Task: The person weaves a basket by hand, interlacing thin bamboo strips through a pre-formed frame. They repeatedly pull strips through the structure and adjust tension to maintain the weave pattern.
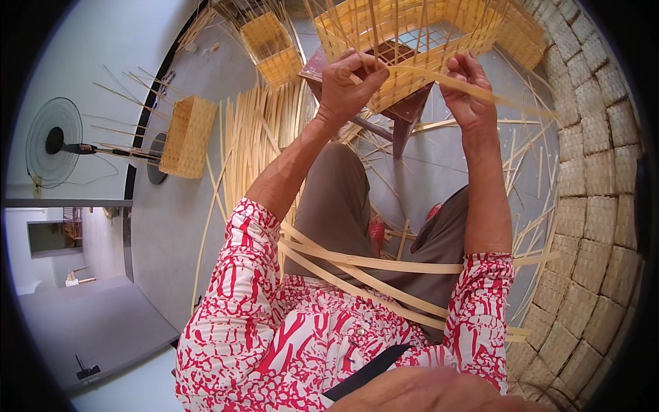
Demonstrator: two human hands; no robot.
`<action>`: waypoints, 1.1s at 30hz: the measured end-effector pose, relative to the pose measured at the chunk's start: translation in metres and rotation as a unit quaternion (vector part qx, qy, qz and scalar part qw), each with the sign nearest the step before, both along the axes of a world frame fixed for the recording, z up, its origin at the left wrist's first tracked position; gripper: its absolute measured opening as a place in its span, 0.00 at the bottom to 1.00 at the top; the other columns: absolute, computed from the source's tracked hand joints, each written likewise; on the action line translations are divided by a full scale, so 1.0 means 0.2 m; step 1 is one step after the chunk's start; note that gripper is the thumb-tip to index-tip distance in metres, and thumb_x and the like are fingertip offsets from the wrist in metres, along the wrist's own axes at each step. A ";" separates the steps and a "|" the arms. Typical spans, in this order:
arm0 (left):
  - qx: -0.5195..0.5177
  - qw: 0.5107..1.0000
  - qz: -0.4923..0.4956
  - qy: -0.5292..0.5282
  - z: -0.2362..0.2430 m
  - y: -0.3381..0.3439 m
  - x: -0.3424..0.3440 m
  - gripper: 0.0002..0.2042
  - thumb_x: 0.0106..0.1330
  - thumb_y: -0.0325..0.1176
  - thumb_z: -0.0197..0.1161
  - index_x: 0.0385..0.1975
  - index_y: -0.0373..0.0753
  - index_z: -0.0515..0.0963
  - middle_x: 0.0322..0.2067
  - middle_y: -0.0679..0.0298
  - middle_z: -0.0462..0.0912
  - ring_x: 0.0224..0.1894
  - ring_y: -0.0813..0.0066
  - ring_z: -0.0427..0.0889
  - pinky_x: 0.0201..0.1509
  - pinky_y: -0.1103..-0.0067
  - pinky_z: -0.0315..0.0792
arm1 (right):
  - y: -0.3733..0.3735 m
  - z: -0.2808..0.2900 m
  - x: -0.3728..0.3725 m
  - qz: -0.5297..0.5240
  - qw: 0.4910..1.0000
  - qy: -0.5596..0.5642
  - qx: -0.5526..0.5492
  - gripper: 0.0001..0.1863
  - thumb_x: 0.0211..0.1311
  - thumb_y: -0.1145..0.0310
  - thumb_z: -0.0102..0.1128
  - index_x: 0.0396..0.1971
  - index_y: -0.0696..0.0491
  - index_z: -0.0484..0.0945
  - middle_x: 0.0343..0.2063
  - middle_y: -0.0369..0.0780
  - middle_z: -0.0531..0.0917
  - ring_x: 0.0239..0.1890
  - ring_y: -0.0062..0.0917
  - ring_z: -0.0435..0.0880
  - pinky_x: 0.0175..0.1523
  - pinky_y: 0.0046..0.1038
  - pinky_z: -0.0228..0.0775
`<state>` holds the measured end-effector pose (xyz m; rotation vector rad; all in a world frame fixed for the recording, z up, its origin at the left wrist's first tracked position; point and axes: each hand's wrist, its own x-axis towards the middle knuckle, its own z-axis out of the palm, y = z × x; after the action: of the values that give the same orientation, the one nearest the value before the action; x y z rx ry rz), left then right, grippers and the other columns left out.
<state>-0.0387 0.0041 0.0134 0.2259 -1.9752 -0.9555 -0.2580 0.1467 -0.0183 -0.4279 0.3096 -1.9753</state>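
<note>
A woven basket [398, 90] of yellow bamboo strips, with upright stakes rising from its rim, rests on a dark red stool [410, 115] in front of me. My left hand [349, 84] is at the basket's near left side, thumb and fingers pinched on the end of a pale flat bamboo strip [419, 73]. From there the strip runs rightward across my right hand [472, 95], whose fingers curl around it, and its free end extends past the hand. Several loose strips [384, 263] lie across my lap. The basket's far side is partly cut off by the picture's upper edge.
A pile of long strips [257, 123] covers the floor at left. Finished-looking woven baskets with loose stakes [187, 137] stand left and behind. A standing fan [55, 141] is far left. Stacked woven boxes [583, 199] line the right side, with strip scraps [532, 172] before them.
</note>
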 end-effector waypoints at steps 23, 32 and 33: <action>0.023 1.000 -0.008 0.018 -0.04 0.02 0.04 0.05 0.66 0.25 0.68 0.39 0.37 0.83 0.32 0.70 0.77 0.31 0.85 0.76 0.36 0.85 0.71 | -0.02 0.27 0.25 -0.313 0.811 0.470 0.151 0.09 0.74 0.66 0.59 0.42 0.56 0.83 0.34 0.33 0.84 0.28 0.12 0.73 0.36 0.16 0.67; 0.052 0.998 -0.014 0.028 -0.08 -0.04 0.02 0.06 0.71 0.27 0.65 0.43 0.34 0.82 0.36 0.72 0.76 0.34 0.89 0.74 0.38 0.87 0.69 | 0.00 0.27 0.31 -0.308 0.928 0.056 0.202 0.19 0.77 0.62 0.37 0.46 0.62 0.72 0.45 0.56 0.82 0.41 0.43 0.85 0.51 0.37 0.82; 0.054 0.998 -0.011 0.024 -0.08 -0.03 0.02 0.06 0.71 0.26 0.64 0.43 0.34 0.82 0.36 0.72 0.76 0.34 0.89 0.74 0.38 0.87 0.69 | 0.03 0.26 0.31 -0.292 0.934 -0.008 0.207 0.17 0.76 0.63 0.38 0.45 0.62 0.71 0.47 0.56 0.81 0.45 0.44 0.84 0.54 0.41 0.79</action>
<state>-0.0350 -0.0011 -0.0024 0.2403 -1.8869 -1.0741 -0.1964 0.1518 0.0334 -0.0380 0.9073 -2.4003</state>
